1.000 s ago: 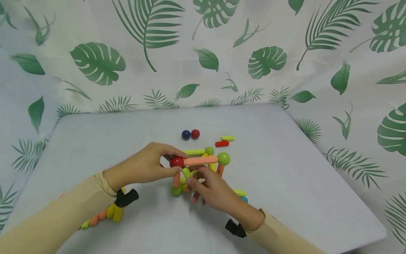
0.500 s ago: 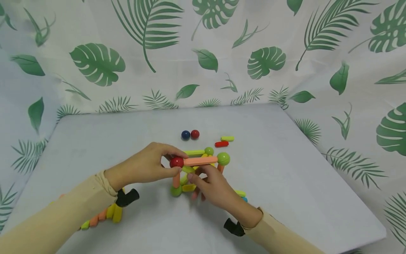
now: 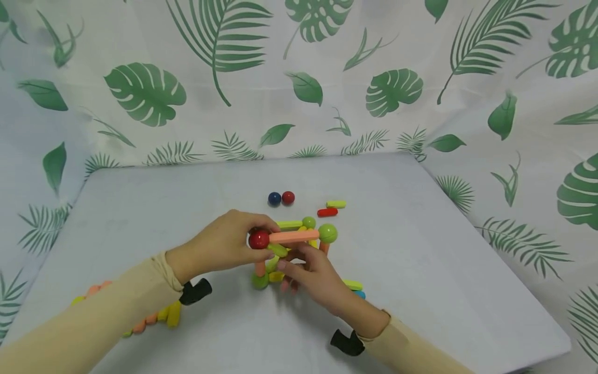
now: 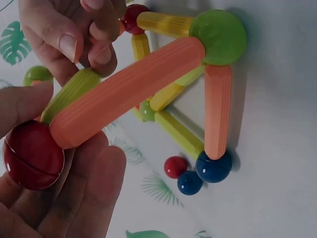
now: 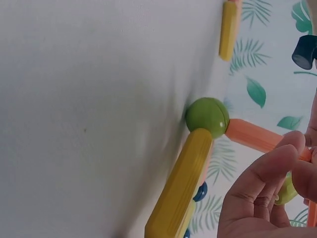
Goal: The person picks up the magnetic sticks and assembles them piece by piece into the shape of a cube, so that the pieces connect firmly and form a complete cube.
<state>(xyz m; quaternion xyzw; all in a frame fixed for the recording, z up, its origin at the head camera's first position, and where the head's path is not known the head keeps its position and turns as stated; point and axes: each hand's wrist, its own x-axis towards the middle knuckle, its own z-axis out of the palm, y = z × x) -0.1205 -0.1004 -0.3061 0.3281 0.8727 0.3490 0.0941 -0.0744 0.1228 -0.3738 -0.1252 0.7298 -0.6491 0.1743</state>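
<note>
Near left: rod pile [image 3: 173, 314] on bench [image 3: 444, 270], partly behind left sleeve [image 3: 107, 317]. Left hand [image 3: 224, 241]: thumb and fingers curled round red ball [image 3: 259, 240], upper corner of rod-and-ball frame [image 3: 299, 237] standing mid-bench. Right hand [image 3: 315, 275]: fingers bent, thumb close to fingertips, at free end of lime rod [image 3: 279, 250]; can't tell if pinched. Lime rod's other end meets red ball, below salmon rod [image 4: 131, 91]. Salmon rod runs from red ball to green ball [image 3: 328, 233]. Farther: red rod [image 3: 327, 212] just beside second lime rod [image 3: 336, 204]; left of those, loose blue ball [image 3: 274, 198] and loose red ball [image 3: 288, 198], side by side. Back: leaf-print cloth [image 3: 261, 111].
</note>
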